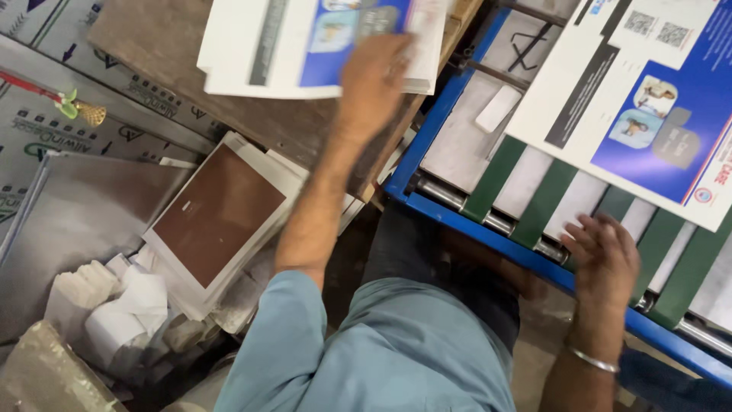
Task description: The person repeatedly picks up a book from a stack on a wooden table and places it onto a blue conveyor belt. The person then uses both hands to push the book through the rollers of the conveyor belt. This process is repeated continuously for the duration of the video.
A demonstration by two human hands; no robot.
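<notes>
Printed sheets (305, 46) lie stacked on the brown wooden board (152, 46) at the top of my view, and my left hand (374, 72) is stretched up over their right-hand edge. Its fingers are spread flat on the top sheet; whether they have pinched a sheet or only press on it I cannot tell, since the hand is blurred. The stack runs with its long side left to right, so it sits straight ahead of that hand and partly beneath it.

My right hand (602, 255) is well apart from the stack, resting loosely open on the near end of the blue-framed conveyor (427, 145), fingertips touching the green belts (496, 179) and the steel roller (488, 217). It grips nothing. Just beyond it, one more printed sheet (648, 99) lies tilted across the belts, its near edge close to my fingertips but not touching them.

Of the two, the left is on the stack, the right nearer the lone sheet. Down at lower left I see a brown-faced pad (217, 214) and crumpled white paper (122, 301).
</notes>
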